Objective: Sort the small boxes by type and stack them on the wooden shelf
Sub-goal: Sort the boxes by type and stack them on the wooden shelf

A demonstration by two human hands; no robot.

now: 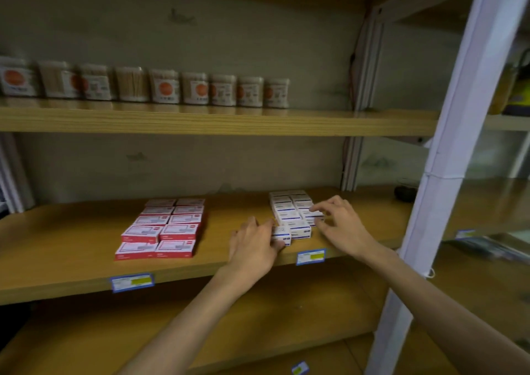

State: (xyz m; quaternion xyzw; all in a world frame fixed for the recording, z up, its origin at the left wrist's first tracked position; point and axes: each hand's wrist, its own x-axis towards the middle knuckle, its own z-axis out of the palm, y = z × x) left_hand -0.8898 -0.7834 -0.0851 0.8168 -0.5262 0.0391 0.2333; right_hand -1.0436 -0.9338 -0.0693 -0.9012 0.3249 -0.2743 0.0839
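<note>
On the middle wooden shelf (71,254) lie two groups of small boxes. Red-and-white boxes (163,228) form two neat rows at centre left. White boxes with blue print (289,208) are stacked to the right. My left hand (255,245) grips the front white-and-blue box (282,235) at the stack's near left corner. My right hand (338,222) pinches a white-and-blue box (311,215) on the stack's right side between thumb and forefinger.
A row of several clear toothpick jars (163,86) with orange labels stands on the shelf above. A white upright post (447,174) rises at the right. Blue price tags (132,282) hang on the shelf's front edge. A dark round object (405,193) sits at the back right.
</note>
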